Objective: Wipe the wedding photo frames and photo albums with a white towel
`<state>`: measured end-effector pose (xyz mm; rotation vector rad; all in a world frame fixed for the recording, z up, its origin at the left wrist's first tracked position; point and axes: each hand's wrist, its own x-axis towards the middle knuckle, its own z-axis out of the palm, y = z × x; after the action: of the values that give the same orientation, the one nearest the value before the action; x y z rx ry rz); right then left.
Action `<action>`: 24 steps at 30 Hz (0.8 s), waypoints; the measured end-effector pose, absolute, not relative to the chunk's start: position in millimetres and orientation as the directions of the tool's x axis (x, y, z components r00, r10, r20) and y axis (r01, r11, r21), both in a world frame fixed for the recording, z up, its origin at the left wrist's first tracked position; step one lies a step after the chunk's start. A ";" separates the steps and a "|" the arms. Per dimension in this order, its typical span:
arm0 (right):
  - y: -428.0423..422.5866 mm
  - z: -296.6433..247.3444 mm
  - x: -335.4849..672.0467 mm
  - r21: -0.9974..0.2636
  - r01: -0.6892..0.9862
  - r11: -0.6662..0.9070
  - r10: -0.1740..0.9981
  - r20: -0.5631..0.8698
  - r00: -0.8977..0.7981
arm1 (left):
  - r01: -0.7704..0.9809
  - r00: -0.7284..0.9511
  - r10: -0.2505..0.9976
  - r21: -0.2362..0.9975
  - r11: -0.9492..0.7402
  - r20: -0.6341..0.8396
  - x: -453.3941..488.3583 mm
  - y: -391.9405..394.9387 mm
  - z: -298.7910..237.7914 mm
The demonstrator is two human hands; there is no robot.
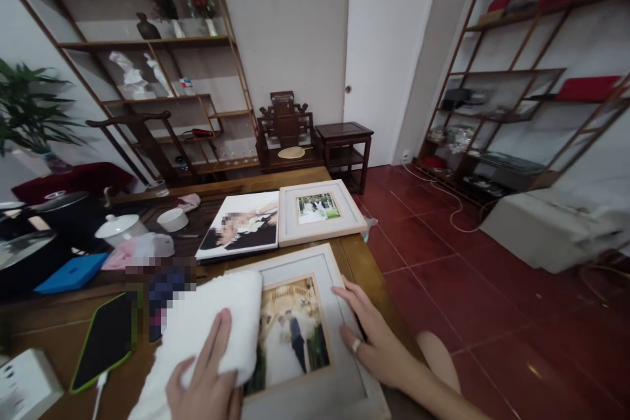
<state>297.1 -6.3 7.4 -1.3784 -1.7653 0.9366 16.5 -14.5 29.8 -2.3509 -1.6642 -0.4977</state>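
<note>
A picture frame with a pale wooden border, grey mat and wedding photo lies on the near part of the table. My right hand, wearing a ring, grips its right side, thumb and fingers at the border. A folded white towel covers the frame's left part. On top of it presses my left hand, two fingers stretched forward and the others bent into the cloth. Beyond stand a second framed wedding photo and, touching its left side, a photo panel, both lying flat.
A phone with a green edge and a cable lies left of the towel, near a white socket block. Farther left are a blue box, a white lidded bowl and dark pots. The wooden table ends at the right.
</note>
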 end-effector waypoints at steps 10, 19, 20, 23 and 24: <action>9.0 2.0 292.2 -0.839 0.451 0.304 0.952 0.285 -0.111 | 0.936 0.346 0.820 -0.111 -0.334 0.456 21.8 -9.7 28.3; 30.3 7.5 299.0 -0.735 0.434 0.521 0.852 0.413 -0.323 | 0.937 0.345 0.847 -0.100 -0.334 0.405 27.4 -7.0 32.1; 33.9 12.4 297.4 -0.706 0.484 0.517 0.855 0.392 -0.341 | 0.933 0.355 0.843 -0.101 -0.344 0.405 27.3 -7.5 32.7; 43.5 23.9 287.4 -0.594 0.634 0.496 0.868 0.346 -0.356 | 0.925 0.373 0.834 -0.099 -0.366 0.407 27.1 -9.2 33.9; 45.8 25.4 283.6 -0.567 0.656 0.498 0.867 0.344 -0.360 | 0.926 0.372 0.834 -0.096 -0.366 0.408 27.1 -9.6 34.0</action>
<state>283.6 45.8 25.4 -1.2453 -2.1300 0.4457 27.1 -9.6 34.0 -2.3278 -1.5484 -0.4195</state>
